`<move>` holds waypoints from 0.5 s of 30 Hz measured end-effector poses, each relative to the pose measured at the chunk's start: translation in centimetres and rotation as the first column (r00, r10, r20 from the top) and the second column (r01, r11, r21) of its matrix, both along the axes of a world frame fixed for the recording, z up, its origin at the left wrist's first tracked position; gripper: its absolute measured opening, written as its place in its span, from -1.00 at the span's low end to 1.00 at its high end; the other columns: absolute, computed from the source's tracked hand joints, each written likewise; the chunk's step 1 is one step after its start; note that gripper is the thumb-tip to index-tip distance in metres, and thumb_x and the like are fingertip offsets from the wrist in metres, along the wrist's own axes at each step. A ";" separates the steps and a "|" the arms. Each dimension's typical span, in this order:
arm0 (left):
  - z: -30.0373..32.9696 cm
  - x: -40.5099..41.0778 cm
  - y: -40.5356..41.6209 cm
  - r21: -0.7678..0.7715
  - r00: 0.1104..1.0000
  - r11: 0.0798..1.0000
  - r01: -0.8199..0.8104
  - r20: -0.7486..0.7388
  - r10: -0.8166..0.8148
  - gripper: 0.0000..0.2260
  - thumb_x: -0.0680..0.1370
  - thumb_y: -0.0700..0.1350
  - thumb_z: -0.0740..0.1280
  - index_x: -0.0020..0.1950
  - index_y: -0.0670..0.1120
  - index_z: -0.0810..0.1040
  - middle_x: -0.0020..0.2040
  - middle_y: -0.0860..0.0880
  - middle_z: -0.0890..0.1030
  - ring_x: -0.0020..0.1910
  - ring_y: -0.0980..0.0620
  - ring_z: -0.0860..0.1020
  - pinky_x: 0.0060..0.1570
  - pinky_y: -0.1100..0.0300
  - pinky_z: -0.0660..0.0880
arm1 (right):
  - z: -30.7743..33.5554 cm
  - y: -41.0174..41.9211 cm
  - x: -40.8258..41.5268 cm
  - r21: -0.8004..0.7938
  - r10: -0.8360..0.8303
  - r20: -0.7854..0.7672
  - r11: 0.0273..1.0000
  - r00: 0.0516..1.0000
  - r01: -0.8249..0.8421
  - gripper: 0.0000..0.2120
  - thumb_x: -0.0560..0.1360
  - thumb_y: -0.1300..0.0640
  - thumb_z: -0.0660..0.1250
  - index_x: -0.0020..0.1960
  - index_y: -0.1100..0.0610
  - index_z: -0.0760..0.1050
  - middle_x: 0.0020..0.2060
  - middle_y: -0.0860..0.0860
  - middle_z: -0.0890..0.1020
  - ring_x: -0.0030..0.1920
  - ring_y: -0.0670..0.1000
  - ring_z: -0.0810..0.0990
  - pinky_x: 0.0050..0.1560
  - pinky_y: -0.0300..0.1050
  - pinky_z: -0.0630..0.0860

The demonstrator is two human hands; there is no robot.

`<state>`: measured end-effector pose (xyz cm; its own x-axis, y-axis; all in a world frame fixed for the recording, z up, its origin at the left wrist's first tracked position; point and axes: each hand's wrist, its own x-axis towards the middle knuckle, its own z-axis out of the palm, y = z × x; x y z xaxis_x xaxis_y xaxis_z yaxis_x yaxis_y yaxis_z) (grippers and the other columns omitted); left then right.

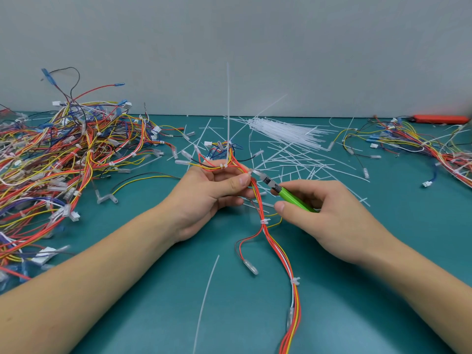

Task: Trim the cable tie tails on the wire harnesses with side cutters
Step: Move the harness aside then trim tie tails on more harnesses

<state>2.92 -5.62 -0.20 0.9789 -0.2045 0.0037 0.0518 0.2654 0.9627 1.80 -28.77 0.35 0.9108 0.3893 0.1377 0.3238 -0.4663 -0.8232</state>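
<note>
Here I see cutters meeting a tie on the held harness.
My right hand [329,210] grips the green-handled side cutters [286,191]; my left hand [204,198] pinches the wire harness [263,213] above the desk [143,315], its uncut tie tail [228,111] upright; loose ties [283,131] lie beyond.

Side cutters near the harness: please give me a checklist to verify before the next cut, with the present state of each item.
1. Harness held firm: left hand pinches the wires, ok.
2. Side cutters in grip: right hand holds the green handle, ok.
3. Blades at a tie near the left fingertips: ok.
4. Blades clear of the wires: cannot tell.
5. Fingertips clear of the blades: very close, not ok.
6. Long upright tail not yet trimmed: not ok.
</note>
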 end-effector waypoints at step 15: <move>0.1 0.1 -0.1 -0.022 1.000 1.000 -0.012 -0.028 0.011 -0.95 0.40 -0.13 0.51 -0.17 -0.04 0.75 -0.13 -0.07 0.74 -0.22 0.05 0.72 -0.29 0.30 0.59 | 0.0 0.1 0.2 0.107 0.040 -0.100 0.994 0.994 -0.029 -0.69 0.45 -0.25 0.39 0.08 -0.12 0.67 -0.16 0.14 0.61 -0.27 -0.10 0.46 -0.13 0.02 0.46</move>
